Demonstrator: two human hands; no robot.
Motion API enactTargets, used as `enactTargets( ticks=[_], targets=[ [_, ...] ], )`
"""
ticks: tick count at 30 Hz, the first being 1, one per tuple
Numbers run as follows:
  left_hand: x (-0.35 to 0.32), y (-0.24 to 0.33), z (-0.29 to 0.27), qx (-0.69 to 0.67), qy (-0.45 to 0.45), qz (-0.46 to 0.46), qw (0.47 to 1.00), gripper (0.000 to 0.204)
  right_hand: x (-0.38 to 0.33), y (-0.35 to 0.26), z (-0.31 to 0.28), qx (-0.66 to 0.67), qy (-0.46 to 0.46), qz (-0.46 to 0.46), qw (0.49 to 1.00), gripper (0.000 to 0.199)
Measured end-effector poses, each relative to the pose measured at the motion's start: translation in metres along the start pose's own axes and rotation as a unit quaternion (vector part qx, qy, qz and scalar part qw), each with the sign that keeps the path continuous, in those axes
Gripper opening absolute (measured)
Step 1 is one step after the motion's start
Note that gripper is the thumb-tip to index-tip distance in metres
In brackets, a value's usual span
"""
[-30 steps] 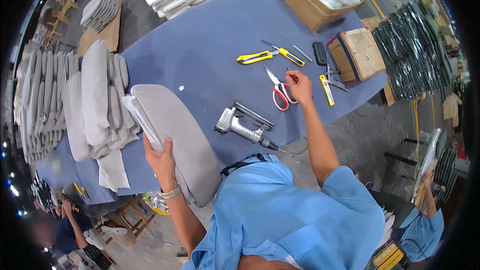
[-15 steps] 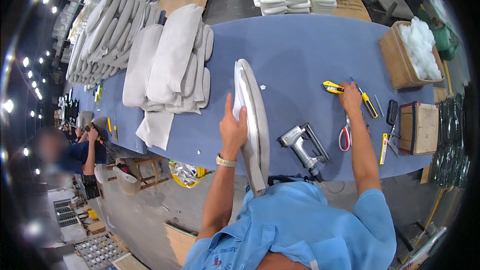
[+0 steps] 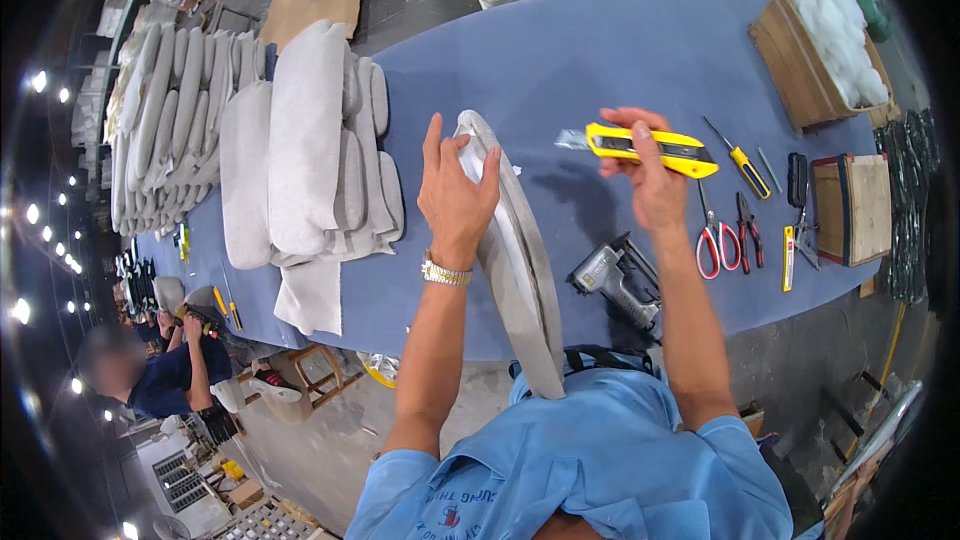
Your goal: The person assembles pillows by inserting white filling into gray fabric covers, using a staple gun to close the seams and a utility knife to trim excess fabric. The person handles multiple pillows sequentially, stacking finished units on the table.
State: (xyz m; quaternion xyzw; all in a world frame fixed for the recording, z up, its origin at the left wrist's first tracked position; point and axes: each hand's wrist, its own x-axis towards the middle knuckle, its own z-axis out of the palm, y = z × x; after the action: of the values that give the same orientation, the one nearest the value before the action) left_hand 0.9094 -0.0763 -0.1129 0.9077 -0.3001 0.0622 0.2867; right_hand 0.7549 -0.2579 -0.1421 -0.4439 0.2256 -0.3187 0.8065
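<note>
My right hand [image 3: 650, 175] is closed round a yellow utility knife [image 3: 612, 142], raised over the table with its blade pointing left. In front of me a slim grey padded cushion [image 3: 535, 300] stands on its edge, its near end against my shirt. White material shows along its open side. My left hand [image 3: 458, 190], a watch on its wrist, is at the cushion's far end with fingers spread and the thumb against the fabric. A staple gun [image 3: 615, 285] lies between the cushion and my right forearm.
Red-handled scissors [image 3: 708, 240], pliers [image 3: 748, 230], and a yellow screwdriver [image 3: 748, 170] lie at right. Beyond them are a wooden box [image 3: 850, 210] and a carton [image 3: 795, 70] of white stuffing. Grey cushions [image 3: 305, 140] are stacked at left. A co-worker [image 3: 180, 370] sits farther left.
My right hand has lifted the utility knife off the table and brought it left toward the cushion. My left hand has moved up along the cushion to its far end.
</note>
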Motion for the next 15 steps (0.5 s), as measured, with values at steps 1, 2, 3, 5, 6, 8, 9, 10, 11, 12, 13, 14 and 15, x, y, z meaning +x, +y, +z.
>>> enactTargets(
  ticks=[1,2,3,5,6,8,9,10,11,12,13,14,15],
  targets=[
    [0.003,0.003,0.002,-0.013,-0.007,-0.008,1.000,0.043,0.000,0.003,0.011,0.026,-0.015,-0.001,1.000,0.030],
    [0.005,0.001,0.004,0.002,-0.008,-0.020,1.000,0.042,-0.001,0.007,0.022,0.024,-0.014,-0.005,1.000,0.030],
    [0.009,0.000,0.007,0.016,-0.009,-0.031,0.999,0.042,0.000,0.013,0.030,0.023,-0.013,-0.010,1.000,0.029],
    [0.012,-0.003,0.012,0.020,0.002,-0.039,0.999,0.041,-0.001,0.025,0.043,0.016,-0.014,-0.033,0.999,0.028],
    [0.011,-0.006,0.015,0.009,0.013,-0.038,0.999,0.040,-0.001,0.030,0.048,0.002,-0.024,-0.070,0.997,0.026],
    [0.010,-0.018,0.020,-0.010,0.028,-0.016,0.999,0.037,0.000,0.035,0.060,0.005,-0.026,-0.105,0.994,0.025],
    [0.010,-0.026,0.023,-0.019,0.032,0.004,0.999,0.036,0.001,0.038,0.064,0.017,-0.028,-0.112,0.993,0.025],
    [0.008,-0.031,0.025,-0.027,0.036,0.025,0.999,0.034,0.002,0.041,0.067,0.029,-0.031,-0.119,0.992,0.026],
    [0.009,-0.025,0.024,-0.032,0.026,0.003,0.999,0.032,0.004,0.044,0.068,0.041,-0.033,-0.125,0.991,0.027],
    [0.012,-0.012,0.019,-0.038,0.016,-0.018,0.999,0.030,0.005,0.043,0.071,0.029,-0.034,-0.116,0.992,0.027],
    [0.013,-0.005,0.018,-0.043,0.007,-0.040,0.998,0.028,0.005,0.041,0.074,0.018,-0.035,-0.106,0.994,0.027],
    [0.013,-0.006,0.019,-0.047,0.008,-0.039,0.998,0.026,0.006,0.039,0.076,0.007,-0.038,-0.097,0.995,0.027],
    [0.015,-0.008,0.022,-0.051,0.010,-0.038,0.998,0.024,0.005,0.042,0.076,0.003,-0.037,-0.084,0.996,0.024]
  ],
)
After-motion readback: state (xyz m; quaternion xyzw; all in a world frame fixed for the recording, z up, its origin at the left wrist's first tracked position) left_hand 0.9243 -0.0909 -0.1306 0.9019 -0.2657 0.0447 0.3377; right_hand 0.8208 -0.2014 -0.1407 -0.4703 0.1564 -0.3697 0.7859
